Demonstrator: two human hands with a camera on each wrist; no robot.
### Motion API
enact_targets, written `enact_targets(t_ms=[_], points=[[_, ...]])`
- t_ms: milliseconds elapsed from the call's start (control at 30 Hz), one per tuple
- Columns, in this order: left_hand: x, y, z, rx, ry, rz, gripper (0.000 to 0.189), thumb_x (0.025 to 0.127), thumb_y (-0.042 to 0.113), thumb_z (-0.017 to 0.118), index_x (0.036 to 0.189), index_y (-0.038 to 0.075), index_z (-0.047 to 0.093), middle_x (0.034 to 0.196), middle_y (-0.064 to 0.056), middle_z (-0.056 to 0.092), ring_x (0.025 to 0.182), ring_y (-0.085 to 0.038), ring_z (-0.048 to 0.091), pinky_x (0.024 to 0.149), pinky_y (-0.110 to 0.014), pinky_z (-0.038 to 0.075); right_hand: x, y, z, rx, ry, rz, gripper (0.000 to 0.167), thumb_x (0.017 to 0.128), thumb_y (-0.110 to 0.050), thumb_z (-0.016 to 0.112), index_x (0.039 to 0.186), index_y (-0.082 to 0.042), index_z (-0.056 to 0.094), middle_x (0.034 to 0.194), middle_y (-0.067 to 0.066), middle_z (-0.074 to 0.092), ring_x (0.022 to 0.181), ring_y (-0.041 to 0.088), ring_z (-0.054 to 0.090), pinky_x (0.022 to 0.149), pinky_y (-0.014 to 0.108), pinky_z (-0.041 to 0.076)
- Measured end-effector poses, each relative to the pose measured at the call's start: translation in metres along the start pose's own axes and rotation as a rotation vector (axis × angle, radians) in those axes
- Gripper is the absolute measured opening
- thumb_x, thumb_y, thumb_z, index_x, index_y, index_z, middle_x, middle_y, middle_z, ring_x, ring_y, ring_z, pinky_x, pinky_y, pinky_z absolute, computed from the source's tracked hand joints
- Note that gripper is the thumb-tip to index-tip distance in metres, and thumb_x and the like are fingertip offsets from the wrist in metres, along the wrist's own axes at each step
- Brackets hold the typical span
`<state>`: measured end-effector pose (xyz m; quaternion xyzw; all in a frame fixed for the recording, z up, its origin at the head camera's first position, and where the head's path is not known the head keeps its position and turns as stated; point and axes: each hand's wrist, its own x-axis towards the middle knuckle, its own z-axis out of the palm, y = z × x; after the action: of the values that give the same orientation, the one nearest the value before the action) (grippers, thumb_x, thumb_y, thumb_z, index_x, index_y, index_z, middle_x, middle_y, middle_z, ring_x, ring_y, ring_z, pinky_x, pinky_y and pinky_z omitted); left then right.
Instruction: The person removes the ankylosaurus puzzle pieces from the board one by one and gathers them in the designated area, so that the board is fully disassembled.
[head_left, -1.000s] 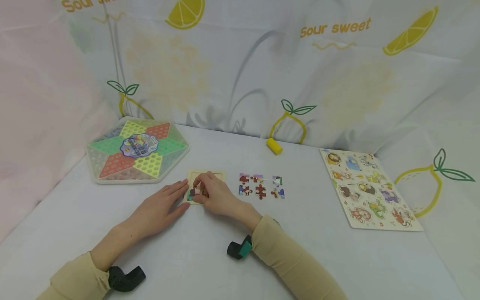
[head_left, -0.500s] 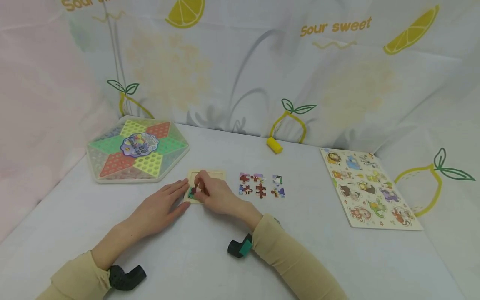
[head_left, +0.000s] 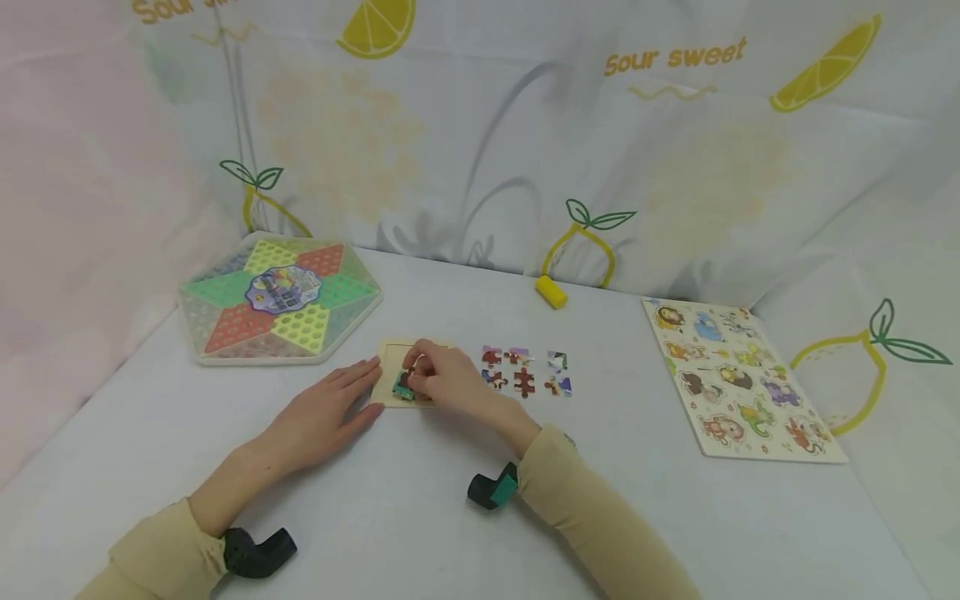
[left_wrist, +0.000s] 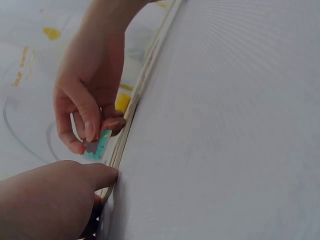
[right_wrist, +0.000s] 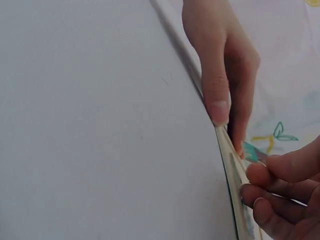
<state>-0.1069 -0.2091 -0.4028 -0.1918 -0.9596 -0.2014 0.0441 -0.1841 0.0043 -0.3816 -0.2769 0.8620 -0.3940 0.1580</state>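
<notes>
My right hand [head_left: 457,383] pinches a jigsaw piece [head_left: 402,387], teal and dark in colour, between thumb and fingers. In the left wrist view the piece [left_wrist: 101,146] is tilted and held up off the shallow wooden puzzle tray [head_left: 392,355]. My left hand [head_left: 318,421] lies flat at the tray's left side, thumb and fingers extended and touching its edge. The right wrist view shows the left thumb [right_wrist: 218,111] on the tray's rim. My right hand hides much of the tray's inside.
Several loose jigsaw pieces [head_left: 523,382] lie in two rows right of the tray. A hexagonal Chinese checkers board [head_left: 225,333] sits back left. A yellow cylinder [head_left: 551,292] lies near the back cloth. At right is an animal picture board [head_left: 720,417].
My right hand has shifted slightly right and lifted the teal piece from the tray's lower left corner, tilting it. My left hand stays in place at the edge.
</notes>
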Motion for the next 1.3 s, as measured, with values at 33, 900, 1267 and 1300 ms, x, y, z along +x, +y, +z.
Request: enact_targets(t_ms=[33, 900, 1267, 1300], points=[[0.0, 0.0, 0.0, 0.002, 0.0, -0.003, 0.057, 0.099, 0.029, 0.063, 0.144, -0.002, 0.05, 0.153, -0.016, 0.046, 0.139, -0.038, 0.044, 0.109, -0.057, 0.04, -0.002, 0.001, -0.004, 0.01, -0.016, 0.002, 0.015, 0.098, -0.011, 0.061, 0.113, -0.012, 0.06, 0.079, -0.002, 0.064, 0.072, 0.01, 0.057, 0.07, 0.022, 0.044], [0.0, -0.001, -0.001, 0.005, -0.007, 0.007, 0.057, 0.1, 0.03, 0.062, 0.145, -0.003, 0.049, 0.153, -0.017, 0.045, 0.14, -0.04, 0.043, 0.11, -0.057, 0.038, -0.074, 0.056, -0.066, -0.115, -0.077, -0.058, 0.012, 0.096, -0.014, 0.067, 0.107, -0.012, 0.064, 0.073, -0.005, 0.067, 0.07, 0.008, 0.059, 0.069, 0.022, 0.048], [0.001, -0.001, 0.0, 0.005, -0.004, 0.006, 0.058, 0.099, 0.03, 0.062, 0.145, -0.003, 0.049, 0.153, -0.017, 0.045, 0.14, -0.04, 0.043, 0.11, -0.057, 0.038, -0.074, 0.056, -0.064, -0.249, -0.013, -0.093, 0.011, 0.094, -0.016, 0.07, 0.105, -0.012, 0.068, 0.076, -0.006, 0.062, 0.068, 0.007, 0.05, 0.063, 0.021, 0.043], [0.001, -0.001, 0.001, 0.006, -0.007, 0.005, 0.058, 0.099, 0.029, 0.062, 0.145, -0.003, 0.049, 0.154, -0.018, 0.044, 0.14, -0.04, 0.042, 0.11, -0.057, 0.038, -0.074, 0.057, -0.064, -0.252, -0.012, -0.092, 0.012, 0.094, -0.017, 0.07, 0.105, -0.013, 0.068, 0.076, -0.006, 0.062, 0.068, 0.007, 0.05, 0.063, 0.021, 0.043]])
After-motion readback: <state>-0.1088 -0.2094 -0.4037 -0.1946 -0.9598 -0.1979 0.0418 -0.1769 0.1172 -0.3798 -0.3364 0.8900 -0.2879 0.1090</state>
